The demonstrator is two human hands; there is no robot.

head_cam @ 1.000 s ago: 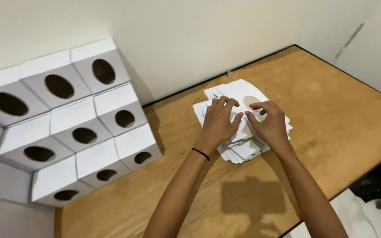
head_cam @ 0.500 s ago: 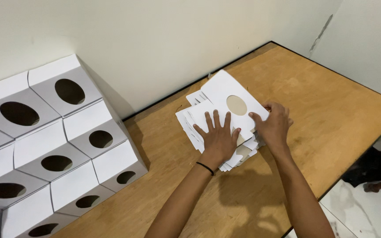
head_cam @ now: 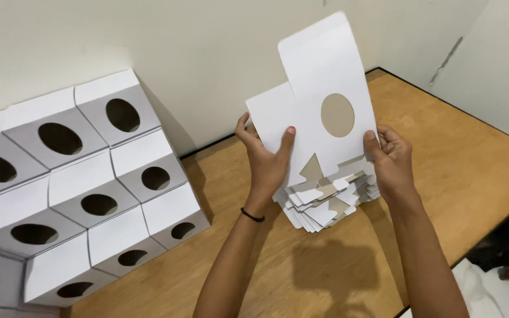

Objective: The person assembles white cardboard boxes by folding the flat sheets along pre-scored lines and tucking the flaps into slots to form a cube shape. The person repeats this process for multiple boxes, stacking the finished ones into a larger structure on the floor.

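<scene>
— What's up in the air there?

— A flat white carton blank (head_cam: 319, 100) with an oval hole, held upright above the wooden table (head_cam: 472, 171). The left hand (head_cam: 266, 162) pinches its left edge, fingers closed on it; the right hand (head_cam: 391, 160) grips the right edge the same way.

— And underneath?

— A pile of blanks (head_cam: 325, 203) lies on the table just below. Folded boxes (head_cam: 83, 188) are stacked against the wall, well to the left.

Both hands (head_cam: 331, 162) raised, fingers curled in a grip (thumbs forward), forearms extended.
</scene>
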